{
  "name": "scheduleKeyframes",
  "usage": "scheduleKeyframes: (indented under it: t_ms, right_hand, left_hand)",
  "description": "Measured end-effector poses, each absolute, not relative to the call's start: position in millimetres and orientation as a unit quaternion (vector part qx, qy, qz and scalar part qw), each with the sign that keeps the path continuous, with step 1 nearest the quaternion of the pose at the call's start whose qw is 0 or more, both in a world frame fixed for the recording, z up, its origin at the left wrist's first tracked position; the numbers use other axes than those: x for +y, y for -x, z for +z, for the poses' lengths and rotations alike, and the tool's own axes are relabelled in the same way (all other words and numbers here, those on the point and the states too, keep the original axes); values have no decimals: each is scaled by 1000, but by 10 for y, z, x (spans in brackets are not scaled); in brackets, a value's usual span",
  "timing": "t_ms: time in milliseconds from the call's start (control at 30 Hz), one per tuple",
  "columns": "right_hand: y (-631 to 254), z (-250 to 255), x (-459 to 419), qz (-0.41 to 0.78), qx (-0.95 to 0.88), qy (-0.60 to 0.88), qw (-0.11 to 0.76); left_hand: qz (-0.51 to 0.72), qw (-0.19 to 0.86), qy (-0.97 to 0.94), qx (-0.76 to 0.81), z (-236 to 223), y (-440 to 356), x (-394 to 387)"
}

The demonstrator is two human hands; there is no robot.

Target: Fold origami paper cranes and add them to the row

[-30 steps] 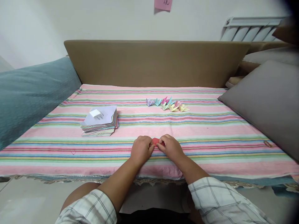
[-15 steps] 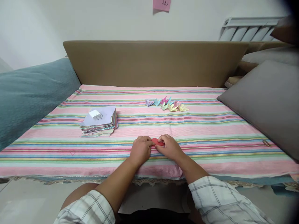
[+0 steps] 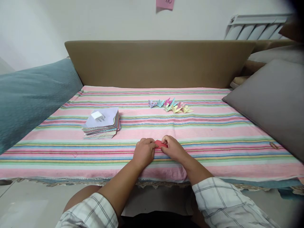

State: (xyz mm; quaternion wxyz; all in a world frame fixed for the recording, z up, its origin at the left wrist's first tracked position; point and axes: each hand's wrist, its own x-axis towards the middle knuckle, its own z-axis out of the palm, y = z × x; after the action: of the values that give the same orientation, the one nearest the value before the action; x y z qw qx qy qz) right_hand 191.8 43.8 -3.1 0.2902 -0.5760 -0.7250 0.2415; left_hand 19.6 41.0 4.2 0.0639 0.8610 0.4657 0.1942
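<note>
A small folded piece of red paper (image 3: 161,144) lies on the striped cloth between my two hands. My left hand (image 3: 143,152) is closed on its left end, thumb and fingertips pressing it. The right end is pinched between the thumb and curled fingers of my right hand (image 3: 173,147). Part of the paper is hidden under the fingers. Beyond my hands stand several folded paper cranes (image 3: 167,106) in purple, blue, pink, green and yellow. To the left sits a stack of paper sheets (image 3: 102,125) with a white plug adapter (image 3: 97,116) on top.
The striped cloth (image 3: 142,123) covers the seat of a sofa with a brown backrest (image 3: 159,63). A blue-green cushion or armrest (image 3: 35,98) borders the left, a grey pillow (image 3: 268,98) the right. A small brown loop (image 3: 274,145) lies near the pillow.
My right hand has shifted slightly right along the red paper, leaving more of it showing. My left hand stays nearly in place, its index finger now stretched further over the paper's end.
</note>
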Motion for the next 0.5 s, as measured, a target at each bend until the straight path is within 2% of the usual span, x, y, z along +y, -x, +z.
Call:
scheduleKeyframes:
  t_ms: [300, 500]
  right_hand:
    - [-1998, 47, 437, 335, -692, 579, 271]
    - [-2000, 97, 403, 353, -678, 579, 283]
  left_hand:
    - [196, 78, -857, 470, 59, -204, 410]
    - [207, 86, -856, 465, 52, -199, 414]
